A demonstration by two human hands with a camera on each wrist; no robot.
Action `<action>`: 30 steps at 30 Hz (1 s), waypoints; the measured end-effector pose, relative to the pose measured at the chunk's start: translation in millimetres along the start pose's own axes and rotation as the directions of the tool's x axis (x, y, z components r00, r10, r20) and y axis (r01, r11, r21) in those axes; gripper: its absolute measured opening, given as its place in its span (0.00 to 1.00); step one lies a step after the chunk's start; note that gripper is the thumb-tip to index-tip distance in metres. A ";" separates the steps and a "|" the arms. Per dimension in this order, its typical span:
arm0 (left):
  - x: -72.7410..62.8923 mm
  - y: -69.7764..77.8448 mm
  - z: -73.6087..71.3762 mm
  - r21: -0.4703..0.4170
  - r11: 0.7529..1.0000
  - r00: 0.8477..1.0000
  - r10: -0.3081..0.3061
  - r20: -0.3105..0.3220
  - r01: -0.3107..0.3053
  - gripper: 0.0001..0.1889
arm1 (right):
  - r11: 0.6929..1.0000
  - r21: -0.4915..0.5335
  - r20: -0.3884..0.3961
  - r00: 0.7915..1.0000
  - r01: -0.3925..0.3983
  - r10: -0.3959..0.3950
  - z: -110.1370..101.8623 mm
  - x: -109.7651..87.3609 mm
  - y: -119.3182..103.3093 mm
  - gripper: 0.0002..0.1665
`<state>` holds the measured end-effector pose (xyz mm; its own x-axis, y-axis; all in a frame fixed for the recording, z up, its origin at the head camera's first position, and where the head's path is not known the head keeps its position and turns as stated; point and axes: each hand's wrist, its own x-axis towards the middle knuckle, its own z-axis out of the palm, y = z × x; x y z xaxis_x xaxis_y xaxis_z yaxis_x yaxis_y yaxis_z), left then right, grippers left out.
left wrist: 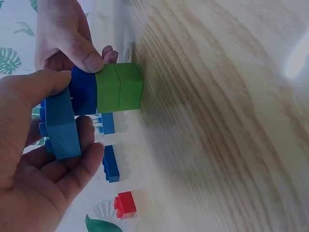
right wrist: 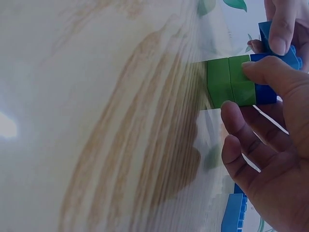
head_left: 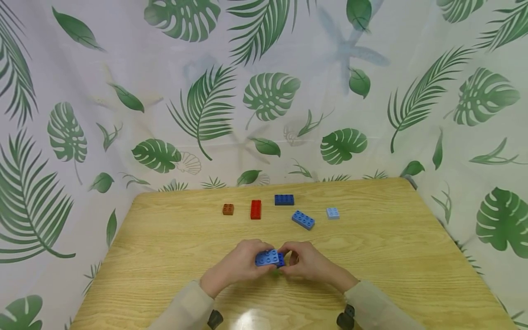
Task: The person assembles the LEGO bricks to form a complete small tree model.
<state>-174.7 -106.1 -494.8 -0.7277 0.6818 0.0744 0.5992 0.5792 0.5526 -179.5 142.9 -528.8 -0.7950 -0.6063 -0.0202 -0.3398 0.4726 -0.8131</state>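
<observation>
My left hand (head_left: 237, 262) grips a long light blue brick (head_left: 266, 258) between thumb and fingers. The stack beside it has two green bricks (left wrist: 119, 88) below and a dark blue brick (left wrist: 83, 92) on top. My right hand (head_left: 308, 262) pinches this stack, its thumb and fingers at the green bricks and the dark blue one. In the wrist views the light blue brick meets the top of the dark blue brick and juts out to one side, a little tilted. Whether the studs are engaged cannot be seen.
Farther back on the wooden table (head_left: 173, 238) lie an orange-brown brick (head_left: 228, 209), a red brick (head_left: 255, 210), a dark blue brick (head_left: 284, 200), a mid-blue brick (head_left: 303, 220) and a small light blue brick (head_left: 332, 213). A leaf-patterned curtain (head_left: 305, 151) hangs behind.
</observation>
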 end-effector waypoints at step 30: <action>4.4 12.4 -9.1 0.158 0.982 0.991 -0.115 0.068 0.103 0.22 | 1.000 -0.006 -0.005 1.000 -0.009 0.008 1.3 0.6 -2.2 0.18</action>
<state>-173.5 -100.0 -480.1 -0.7673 0.6396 -0.0457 0.5664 0.7095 0.4191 -178.5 140.7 -527.8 -0.8004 -0.5990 -0.0241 -0.3362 0.4818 -0.8093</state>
